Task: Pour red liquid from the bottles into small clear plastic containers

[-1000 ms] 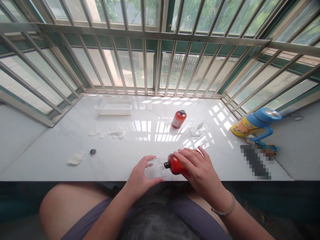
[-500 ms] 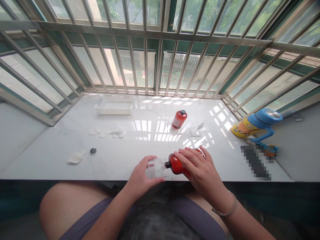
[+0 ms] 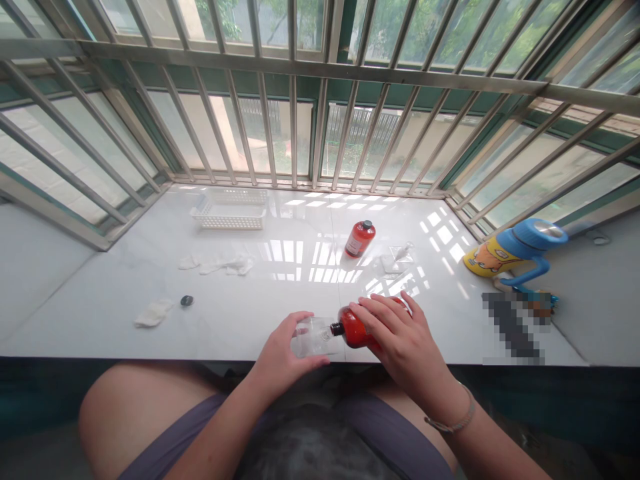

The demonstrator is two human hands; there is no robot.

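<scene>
Near the counter's front edge my left hand [image 3: 283, 350] is wrapped round a clear, see-through container [image 3: 314, 337], its opening toward the right. My right hand [image 3: 397, 333] grips a red bottle [image 3: 352, 327] from above. The bottle lies tilted almost level, and its uncapped black neck [image 3: 337, 329] points left at the clear container's mouth. Whether liquid is running out cannot be made out. A round black cap [image 3: 187, 301] lies on the counter to the left of my hands. Farther back stands a second red bottle [image 3: 360, 239] with its dark cap on.
On the white counter [image 3: 100, 300] are a white perforated basket [image 3: 229, 220], crumpled white tissues [image 3: 225, 265], another tissue [image 3: 153, 313] and a clear item [image 3: 397, 260]. A yellow and blue flask [image 3: 510, 248] stands at right by a blurred dark object [image 3: 513, 327]. Metal bars [image 3: 315, 70] border the back.
Almost nothing differs. Both hands keep their hold on the clear container and the red bottle in nearly the same pose; the view has shifted very slightly.
</scene>
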